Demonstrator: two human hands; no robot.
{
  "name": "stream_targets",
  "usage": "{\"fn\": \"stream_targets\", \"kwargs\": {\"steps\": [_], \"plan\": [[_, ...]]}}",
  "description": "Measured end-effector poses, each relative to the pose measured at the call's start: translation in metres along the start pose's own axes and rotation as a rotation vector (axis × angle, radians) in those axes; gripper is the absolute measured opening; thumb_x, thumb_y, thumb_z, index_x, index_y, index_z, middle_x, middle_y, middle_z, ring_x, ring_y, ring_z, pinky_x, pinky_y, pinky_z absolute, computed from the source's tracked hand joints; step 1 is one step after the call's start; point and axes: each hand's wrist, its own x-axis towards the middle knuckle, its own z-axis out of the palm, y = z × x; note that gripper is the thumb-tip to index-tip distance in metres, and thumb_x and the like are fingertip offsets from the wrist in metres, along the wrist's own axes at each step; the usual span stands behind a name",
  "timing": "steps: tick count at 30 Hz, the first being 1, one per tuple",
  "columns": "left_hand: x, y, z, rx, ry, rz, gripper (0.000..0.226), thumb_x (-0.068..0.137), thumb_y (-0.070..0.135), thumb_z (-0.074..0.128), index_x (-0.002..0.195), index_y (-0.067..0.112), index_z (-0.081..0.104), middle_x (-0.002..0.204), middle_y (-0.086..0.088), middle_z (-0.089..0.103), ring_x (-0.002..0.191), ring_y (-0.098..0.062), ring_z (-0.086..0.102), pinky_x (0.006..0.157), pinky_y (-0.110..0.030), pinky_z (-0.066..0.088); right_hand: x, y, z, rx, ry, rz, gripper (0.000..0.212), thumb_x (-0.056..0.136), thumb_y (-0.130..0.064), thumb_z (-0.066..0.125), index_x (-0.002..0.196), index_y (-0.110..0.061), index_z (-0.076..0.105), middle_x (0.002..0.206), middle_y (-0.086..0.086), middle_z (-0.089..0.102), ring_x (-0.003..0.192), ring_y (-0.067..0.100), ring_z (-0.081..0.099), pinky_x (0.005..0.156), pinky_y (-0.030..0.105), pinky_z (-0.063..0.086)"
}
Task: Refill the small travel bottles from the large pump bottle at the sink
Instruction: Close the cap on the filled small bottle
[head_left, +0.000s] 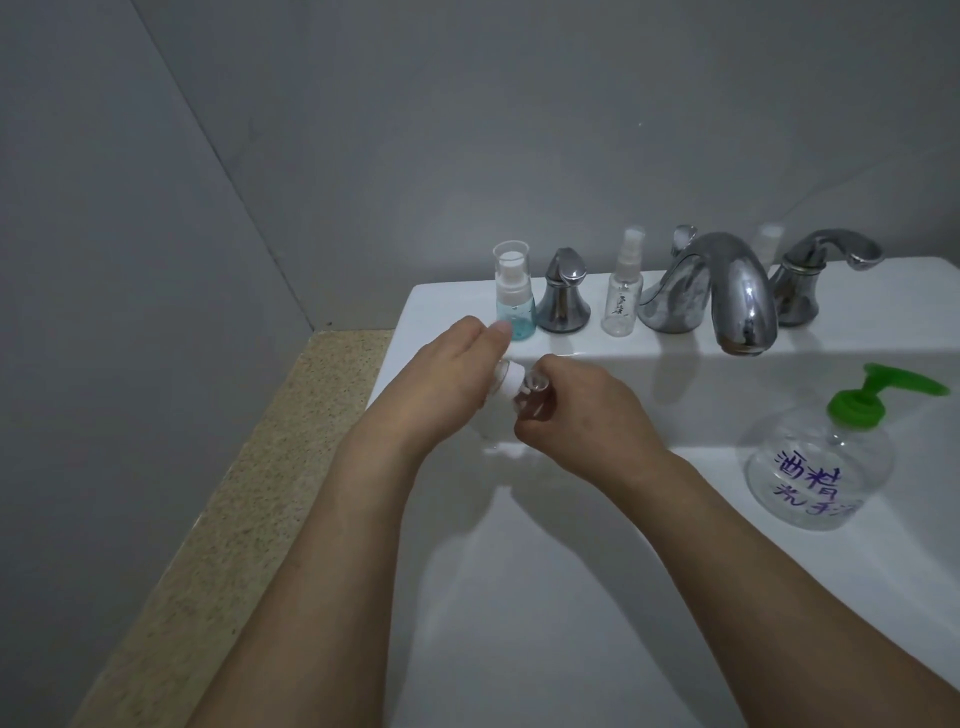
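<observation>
Both hands met over the sink (519, 597): left hand (447, 384) gripped a small clear bottle (506, 387), right hand (582, 415) pinched its cap (535, 397); pump bottle (815, 462) stood well right.

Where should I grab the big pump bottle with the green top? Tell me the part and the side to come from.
Take the large pump bottle by the narrow neck just under its green pump head, coming from its left, probably with the right hand. The clear round body looks too wide for a sure grip, and the nozzle points right, so the left side of the neck is open. It stands upright on the sink.
</observation>
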Motion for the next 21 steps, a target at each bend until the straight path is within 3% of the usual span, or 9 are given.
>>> {"fn": "stream_targets", "kwargs": {"steps": [2,6,11,16,21], "plan": [[0.001,-0.002,0.001,0.021,-0.001,0.020,0.031,0.090,0.052,0.046,0.076,0.025,0.050,0.070,0.006,0.057,0.065,-0.016,0.051,0.066,-0.036,0.042,0.000,0.001,0.000,0.005,-0.008,0.007,0.019,0.074,-0.034,0.066,0.084,-0.027,0.051,0.078,-0.011,0.052,0.086,0.017,0.056,0.067,0.028,0.033],[0.000,0.001,-0.001,-0.059,-0.071,0.056,0.009,0.076,0.037,0.049,0.078,0.028,0.052,0.074,0.005,0.055,0.067,-0.017,0.048,0.066,-0.037,0.040,0.001,0.001,0.000,0.018,-0.006,0.013,0.020,0.072,-0.033,0.066,0.085,-0.027,0.052,0.080,-0.010,0.056,0.087,0.018,0.057,0.068,0.029,0.035],[0.000,0.003,0.003,0.067,0.047,0.013,0.035,0.094,0.053,0.041,0.080,0.022,0.049,0.072,0.006,0.058,0.067,-0.018,0.054,0.066,-0.037,0.044,0.001,0.001,0.001,-0.008,0.005,0.005,0.019,0.073,-0.034,0.065,0.084,-0.026,0.053,0.080,-0.009,0.055,0.086,0.019,0.057,0.067,0.028,0.033],[-0.001,0.004,0.000,-0.048,-0.054,0.051,0.010,0.075,0.034,0.051,0.081,0.027,0.048,0.079,0.001,0.056,0.068,-0.019,0.050,0.061,-0.037,0.041,0.001,0.000,0.000,0.023,-0.008,0.012,0.019,0.073,-0.032,0.067,0.084,-0.028,0.052,0.078,-0.012,0.053,0.083,0.015,0.054,0.068,0.027,0.033],[-0.006,0.009,0.004,0.073,0.054,0.002,0.030,0.096,0.045,0.036,0.084,0.019,0.048,0.077,-0.001,0.057,0.070,-0.020,0.050,0.064,-0.037,0.040,0.000,0.003,0.002,0.011,-0.008,0.012,0.019,0.072,-0.033,0.066,0.085,-0.025,0.055,0.084,-0.009,0.060,0.085,0.017,0.056,0.069,0.029,0.039]]}}
